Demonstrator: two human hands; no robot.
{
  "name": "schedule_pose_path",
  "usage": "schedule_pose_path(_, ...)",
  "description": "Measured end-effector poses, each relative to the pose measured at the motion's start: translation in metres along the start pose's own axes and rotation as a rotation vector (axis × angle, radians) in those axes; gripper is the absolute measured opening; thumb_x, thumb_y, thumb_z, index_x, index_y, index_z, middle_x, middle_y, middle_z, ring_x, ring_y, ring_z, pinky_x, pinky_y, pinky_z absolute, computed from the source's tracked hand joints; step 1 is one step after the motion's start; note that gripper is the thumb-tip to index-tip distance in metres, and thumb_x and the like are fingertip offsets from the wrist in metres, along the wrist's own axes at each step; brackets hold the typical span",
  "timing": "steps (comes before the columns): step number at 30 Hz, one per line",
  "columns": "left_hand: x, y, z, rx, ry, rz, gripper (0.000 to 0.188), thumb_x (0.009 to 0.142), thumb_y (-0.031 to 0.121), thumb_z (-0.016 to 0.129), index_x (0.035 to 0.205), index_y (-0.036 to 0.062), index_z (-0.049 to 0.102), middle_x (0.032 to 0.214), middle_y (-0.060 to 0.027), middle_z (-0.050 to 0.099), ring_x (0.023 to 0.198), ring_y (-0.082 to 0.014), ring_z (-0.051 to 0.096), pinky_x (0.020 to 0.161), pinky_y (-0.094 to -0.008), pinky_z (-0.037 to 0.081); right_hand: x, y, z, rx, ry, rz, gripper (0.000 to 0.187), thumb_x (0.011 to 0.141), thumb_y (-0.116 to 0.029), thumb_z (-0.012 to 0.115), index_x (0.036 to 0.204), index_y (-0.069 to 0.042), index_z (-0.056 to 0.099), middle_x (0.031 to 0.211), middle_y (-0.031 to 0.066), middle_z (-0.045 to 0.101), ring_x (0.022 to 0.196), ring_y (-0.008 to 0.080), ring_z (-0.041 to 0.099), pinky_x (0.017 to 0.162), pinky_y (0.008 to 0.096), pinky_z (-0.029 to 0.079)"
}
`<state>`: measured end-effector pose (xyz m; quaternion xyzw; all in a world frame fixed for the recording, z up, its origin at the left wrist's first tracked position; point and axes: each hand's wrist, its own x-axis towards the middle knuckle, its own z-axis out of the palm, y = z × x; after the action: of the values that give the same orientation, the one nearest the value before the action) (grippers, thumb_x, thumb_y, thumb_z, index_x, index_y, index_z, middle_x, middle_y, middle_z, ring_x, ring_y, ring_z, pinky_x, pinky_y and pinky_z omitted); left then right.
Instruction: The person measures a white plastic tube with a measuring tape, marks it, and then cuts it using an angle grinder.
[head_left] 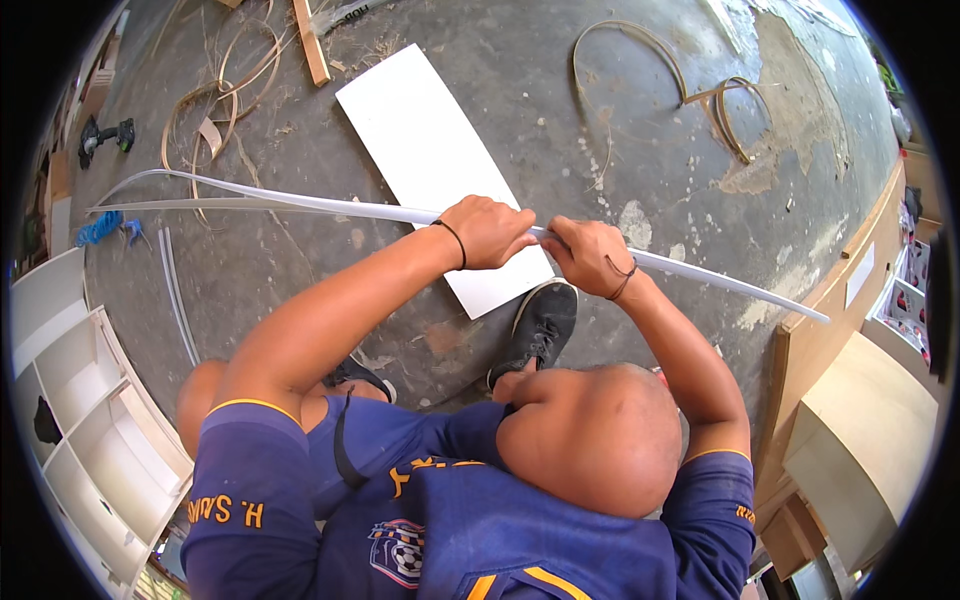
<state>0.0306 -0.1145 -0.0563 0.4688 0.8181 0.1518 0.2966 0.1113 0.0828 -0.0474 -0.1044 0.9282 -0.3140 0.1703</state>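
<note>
Clamped on a long white plastic strip (370,209) with both left hand (485,232) and right hand (590,257), fingers curled tight, fists near each other. Holding it crosswise above a white rectangular board (415,125), laid on the grey concrete floor (510,120). Resting a black sneaker (545,325) by the board's near end. Surrounded farther out by a coiled tan strip (733,140), a black power drill (90,140) and a white compartmented cabinet (152,400).

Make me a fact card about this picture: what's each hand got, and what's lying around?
Left hand: gripping a long pale strip
Right hand: gripping the same strip, close to the left hand
Floor: grey, stained
On it, partly under the hands: white board
Near the board: black shoe
Upper left: drill
Left edge: white shelf
</note>
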Motion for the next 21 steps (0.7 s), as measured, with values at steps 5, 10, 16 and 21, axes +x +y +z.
schedule_pose_path(5,0.001,0.000,0.005,-0.025,0.016,0.022,0.032,0.095,0.039,0.046,0.092,0.0085,0.054,0.072,-0.0139,0.064,0.072,-0.0358,0.064,0.065,-0.0475,0.049,-0.004,0.002,-0.003,0.005,-0.021,-0.004,0.016,0.087,-0.020,0.060,0.090,-0.004,0.059,0.074,0.0179,0.063,0.070,0.0400,0.060,0.060,0.0460,0.046)
schedule_pose_path(10,-0.009,-0.022,-0.011,0.008,-0.031,-0.032,0.039,0.095,0.046,0.044,0.090,0.0091,0.055,0.068,-0.0139,0.063,0.069,-0.0358,0.064,0.064,-0.0473,0.049,-0.008,0.015,-0.022,0.039,-0.043,-0.027,0.016,0.088,-0.020,0.057,0.096,-0.006,0.060,0.077,0.0173,0.065,0.075,0.0383,0.062,0.064,0.0471,0.047)
schedule_pose_path(16,-0.009,-0.017,-0.008,0.024,-0.016,-0.022,0.040,0.096,0.047,0.044,0.090,0.0087,0.055,0.066,-0.0148,0.062,0.067,-0.0371,0.063,0.063,-0.0476,0.049,-0.011,0.014,-0.024,0.021,-0.088,0.057,0.018,0.087,-0.020,0.058,0.099,-0.007,0.062,0.078,0.0171,0.065,0.075,0.0384,0.062,0.065,0.0470,0.048)
schedule_pose_path(21,-0.005,-0.009,-0.010,-0.001,-0.027,-0.038,0.040,0.096,0.046,0.044,0.089,0.0087,0.056,0.068,-0.0153,0.063,0.069,-0.0371,0.063,0.063,-0.0473,0.049,-0.008,0.014,-0.019,0.073,-0.053,0.058,0.018,0.087,-0.023,0.058,0.095,-0.007,0.063,0.076,0.0174,0.065,0.074,0.0386,0.062,0.065,0.0474,0.048)
